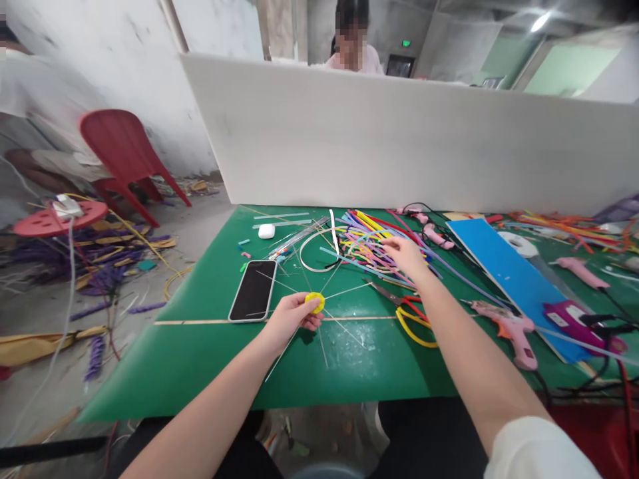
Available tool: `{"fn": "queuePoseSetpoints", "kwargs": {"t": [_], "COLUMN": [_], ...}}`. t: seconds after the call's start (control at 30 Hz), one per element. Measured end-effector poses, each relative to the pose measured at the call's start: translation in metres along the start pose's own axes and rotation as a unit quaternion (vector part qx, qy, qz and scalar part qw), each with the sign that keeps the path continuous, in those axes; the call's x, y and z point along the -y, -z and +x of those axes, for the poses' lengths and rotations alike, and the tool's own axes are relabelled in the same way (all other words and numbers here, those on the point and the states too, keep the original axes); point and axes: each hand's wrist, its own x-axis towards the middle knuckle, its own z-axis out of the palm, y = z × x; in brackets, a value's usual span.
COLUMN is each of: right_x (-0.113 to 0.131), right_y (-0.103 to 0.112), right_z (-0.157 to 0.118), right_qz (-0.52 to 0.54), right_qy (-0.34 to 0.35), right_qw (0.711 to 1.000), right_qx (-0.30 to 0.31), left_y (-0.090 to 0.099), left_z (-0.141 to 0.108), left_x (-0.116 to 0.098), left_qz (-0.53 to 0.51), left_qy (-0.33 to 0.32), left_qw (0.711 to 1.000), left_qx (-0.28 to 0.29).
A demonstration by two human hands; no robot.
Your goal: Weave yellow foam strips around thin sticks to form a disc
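Near the table's middle, my left hand (289, 318) pinches a small yellow disc (315, 303) between thumb and fingers. Thin, stiff wires stick out from the disc on all sides like spokes. My right hand (407, 257) reaches over a pile of colourful soft strips (362, 245), its thumb and fingertips drawn together at the strips. What lies between those fingertips is too small to make out. Below my right wrist lie scissors (417, 324) with red and yellow handles. A bundle of clear thin sticks (299, 238) rests beyond the disc.
A phone (253, 291) and a white case (266, 231) lie left. At right are a pink glue gun (506, 326), a blue board (499, 259), a tape roll (518, 244) and a purple power strip (569, 319) with cords. A white partition (399, 140) borders the back; a person sits beyond.
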Motion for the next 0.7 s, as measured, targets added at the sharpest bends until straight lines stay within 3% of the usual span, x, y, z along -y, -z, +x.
{"fn": "queuePoseSetpoints", "kwargs": {"t": [0.1,0.2,0.37,0.53,0.7], "right_x": [-0.021,-0.027,-0.016,-0.008,-0.002], "right_y": [0.003,0.002,-0.01,-0.032,-0.038], "right_z": [0.035,0.057,0.083,0.095,0.092], "right_qz": [-0.065,-0.108,-0.152,-0.207,-0.221], "right_qy": [-0.021,-0.018,0.003,-0.052,-0.109], "right_qw": [0.997,0.993,0.988,0.972,0.966], "right_qx": [-0.023,-0.032,0.034,0.096,0.082], "left_y": [-0.002,-0.003,-0.003,-0.002,-0.001], "left_z": [0.0,-0.001,-0.003,-0.005,-0.006], "left_x": [-0.001,-0.003,-0.005,-0.006,-0.006], "left_qz": [0.004,0.004,0.007,0.006,0.011], "left_qy": [0.0,0.0,0.012,0.009,0.014], "left_qw": [1.0,1.0,1.0,1.0,0.999], "left_qx": [0.005,-0.002,0.002,0.022,0.028]}}
